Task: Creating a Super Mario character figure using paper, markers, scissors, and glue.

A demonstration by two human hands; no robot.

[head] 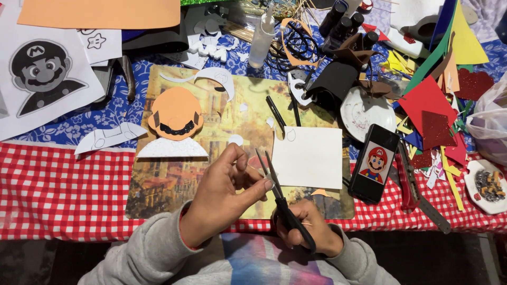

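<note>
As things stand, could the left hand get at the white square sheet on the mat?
Probably yes. The left hand hovers just beside the white square sheet, nothing lying between except the open scissors in the right hand; it would need to pass their blades.

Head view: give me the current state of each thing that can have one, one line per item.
Scissors: blades open, tips up, held in right hand.
Left hand: fingertips pinched beside the blades; whatever it holds is too small to tell.
Phone: screen lit, showing a cartoon figure.
Glue bottle: upright.
White sheet: flat on the mat.
</note>
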